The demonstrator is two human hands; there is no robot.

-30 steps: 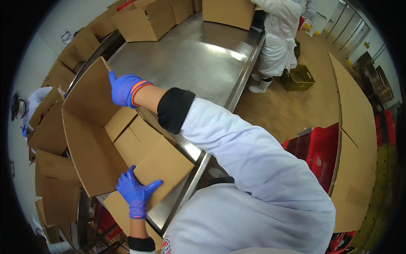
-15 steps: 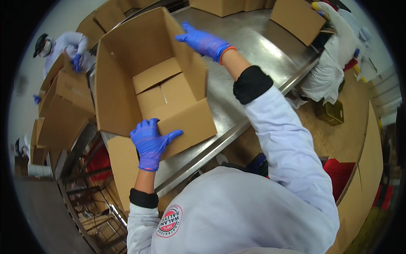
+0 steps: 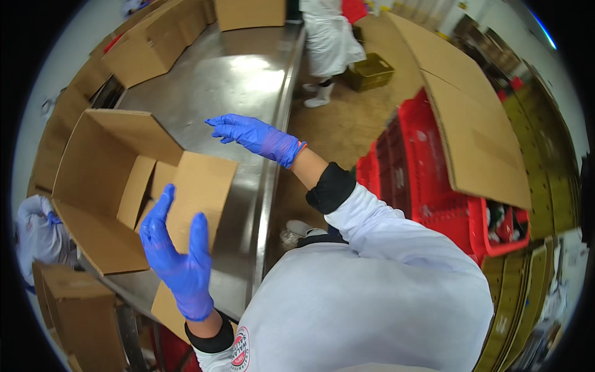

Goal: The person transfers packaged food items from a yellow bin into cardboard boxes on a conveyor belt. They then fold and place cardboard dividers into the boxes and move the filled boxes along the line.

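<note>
A brown cardboard box (image 3: 93, 232) stands open at the top on the metal table (image 3: 204, 93), left of centre. Its inner bottom flaps show, and one wide flap (image 3: 207, 180) leans outward on the near right side. My left hand (image 3: 176, 263), in a blue glove, is in front of that flap with thumb and fingers spread; whether it touches the cardboard I cannot tell. Over the table, to the right of the box, my right hand (image 3: 254, 136) has its gloved fingers stretched out toward the left and holds nothing.
More cardboard boxes stand along the table's far left (image 3: 149, 53) and far end (image 3: 251, 13). At the right, red crates (image 3: 427, 180) sit partly under a cardboard sheet (image 3: 483, 133). A co-worker (image 3: 328, 43) stands beyond, near an olive crate (image 3: 372, 73); another person (image 3: 40, 239) is at the left.
Both hands have come off the box: the left from its near flap, the right from its right side. My view has swung right, bringing the red crates in.
</note>
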